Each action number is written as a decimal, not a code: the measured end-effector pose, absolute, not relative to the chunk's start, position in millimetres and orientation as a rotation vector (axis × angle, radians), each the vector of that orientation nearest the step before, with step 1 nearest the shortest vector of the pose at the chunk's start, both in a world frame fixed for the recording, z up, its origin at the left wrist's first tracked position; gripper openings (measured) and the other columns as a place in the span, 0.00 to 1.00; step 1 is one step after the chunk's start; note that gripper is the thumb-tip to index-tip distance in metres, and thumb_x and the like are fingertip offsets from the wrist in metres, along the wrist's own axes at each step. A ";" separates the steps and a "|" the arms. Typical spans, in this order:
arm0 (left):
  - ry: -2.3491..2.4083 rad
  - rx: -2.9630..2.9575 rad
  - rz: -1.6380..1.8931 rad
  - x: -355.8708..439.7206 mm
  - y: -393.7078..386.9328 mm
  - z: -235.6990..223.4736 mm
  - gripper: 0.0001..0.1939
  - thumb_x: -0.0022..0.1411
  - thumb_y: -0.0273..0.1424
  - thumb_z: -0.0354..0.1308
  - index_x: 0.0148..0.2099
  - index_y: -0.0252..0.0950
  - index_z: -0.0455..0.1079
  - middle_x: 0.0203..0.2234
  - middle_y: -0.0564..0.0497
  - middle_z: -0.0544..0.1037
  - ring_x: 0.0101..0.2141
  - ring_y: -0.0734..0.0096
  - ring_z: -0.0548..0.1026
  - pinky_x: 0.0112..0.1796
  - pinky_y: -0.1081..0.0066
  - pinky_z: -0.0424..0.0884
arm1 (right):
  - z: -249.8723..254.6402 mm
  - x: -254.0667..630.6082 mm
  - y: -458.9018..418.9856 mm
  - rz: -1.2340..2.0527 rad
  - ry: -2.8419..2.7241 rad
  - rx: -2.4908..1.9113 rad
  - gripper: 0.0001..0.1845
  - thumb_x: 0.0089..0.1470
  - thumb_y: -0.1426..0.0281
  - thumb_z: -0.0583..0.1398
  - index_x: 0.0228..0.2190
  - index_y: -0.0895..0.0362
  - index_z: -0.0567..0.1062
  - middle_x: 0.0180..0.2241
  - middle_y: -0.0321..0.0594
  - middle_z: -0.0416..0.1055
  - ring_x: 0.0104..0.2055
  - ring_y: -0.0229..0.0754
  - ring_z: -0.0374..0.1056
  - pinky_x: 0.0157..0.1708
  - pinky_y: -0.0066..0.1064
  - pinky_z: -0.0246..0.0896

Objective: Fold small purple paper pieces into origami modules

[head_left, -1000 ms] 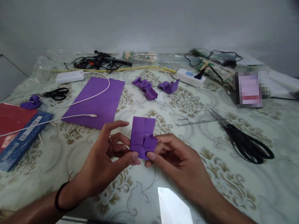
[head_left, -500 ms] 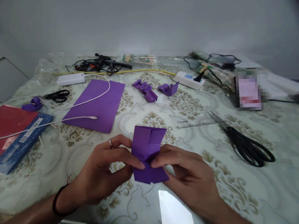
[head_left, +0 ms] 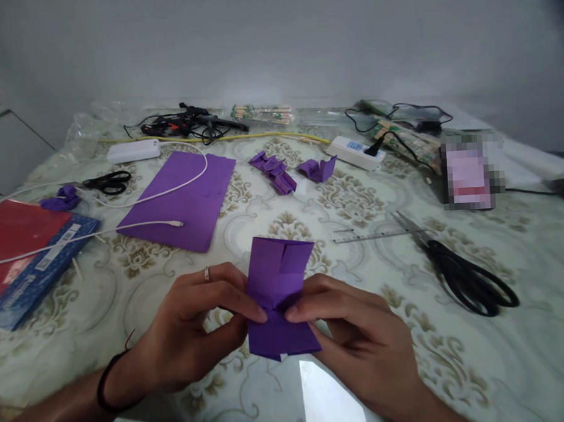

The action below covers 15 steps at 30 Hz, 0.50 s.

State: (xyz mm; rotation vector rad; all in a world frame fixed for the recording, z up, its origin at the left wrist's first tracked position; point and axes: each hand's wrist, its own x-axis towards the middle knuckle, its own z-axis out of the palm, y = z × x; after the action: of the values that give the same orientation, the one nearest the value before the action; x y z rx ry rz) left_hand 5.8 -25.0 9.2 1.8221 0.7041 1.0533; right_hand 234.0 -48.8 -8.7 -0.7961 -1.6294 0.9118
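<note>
A folded piece of purple paper (head_left: 279, 280) is held just above the table in front of me. My left hand (head_left: 193, 329), with a ring on one finger, pinches its left side at the middle fold. My right hand (head_left: 359, 333) pinches it from the right, thumb and forefinger pressed on the same crease. The paper's top half stands up with a slit down its middle; its lower flap hangs between my hands.
A flat purple sheet (head_left: 182, 197) with a white cable (head_left: 136, 226) across it lies to the left. Small folded purple pieces (head_left: 275, 170) sit further back. Black scissors (head_left: 465, 277) and a clear ruler (head_left: 368, 233) lie right, smaller scissors (head_left: 105, 180) and a red and blue packet (head_left: 24, 250) left.
The paper has been turned and unfolded from a small creased square into a taller piece. Both hands shifted lower and closed to a pinch at its middle crease.
</note>
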 end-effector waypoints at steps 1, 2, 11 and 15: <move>0.705 1.824 1.049 5.8 -25.0 9.6 0.13 0.66 0.18 0.62 0.42 0.41 0.81 0.34 0.51 0.81 0.34 0.69 0.79 0.35 0.71 0.74 | -8.8 233.8 -48.7 0.913 -1.631 -0.795 0.21 0.56 0.86 0.63 0.41 0.50 0.84 0.35 0.36 0.79 0.34 0.37 0.76 0.32 0.28 0.70; 0.700 1.818 1.046 5.8 -25.0 10.2 0.12 0.66 0.18 0.63 0.42 0.41 0.81 0.35 0.50 0.81 0.34 0.68 0.79 0.34 0.70 0.74 | -8.6 233.7 -48.8 0.913 -1.633 -0.795 0.20 0.56 0.86 0.63 0.40 0.50 0.84 0.35 0.36 0.79 0.33 0.37 0.76 0.31 0.28 0.69; 0.737 1.795 0.935 4.0 -25.8 19.5 0.12 0.67 0.21 0.57 0.40 0.38 0.81 0.36 0.46 0.81 0.36 0.64 0.79 0.36 0.66 0.74 | 5.2 235.8 -49.9 0.938 -1.678 -0.865 0.16 0.57 0.82 0.60 0.36 0.51 0.83 0.33 0.38 0.79 0.32 0.40 0.75 0.30 0.31 0.70; 0.854 1.715 0.929 9.5 -28.0 13.4 0.03 0.64 0.26 0.68 0.36 0.38 0.79 0.32 0.50 0.79 0.34 0.68 0.77 0.35 0.70 0.74 | 2.7 234.0 -48.6 0.956 -1.671 -0.905 0.10 0.60 0.78 0.63 0.34 0.52 0.81 0.31 0.37 0.77 0.32 0.40 0.74 0.32 0.31 0.69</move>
State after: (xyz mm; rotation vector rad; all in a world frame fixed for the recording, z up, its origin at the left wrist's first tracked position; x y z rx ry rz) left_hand 9.5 -28.0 13.4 1.7146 0.8538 0.9291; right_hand 234.0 -48.6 2.7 -0.9054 -1.6707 0.9557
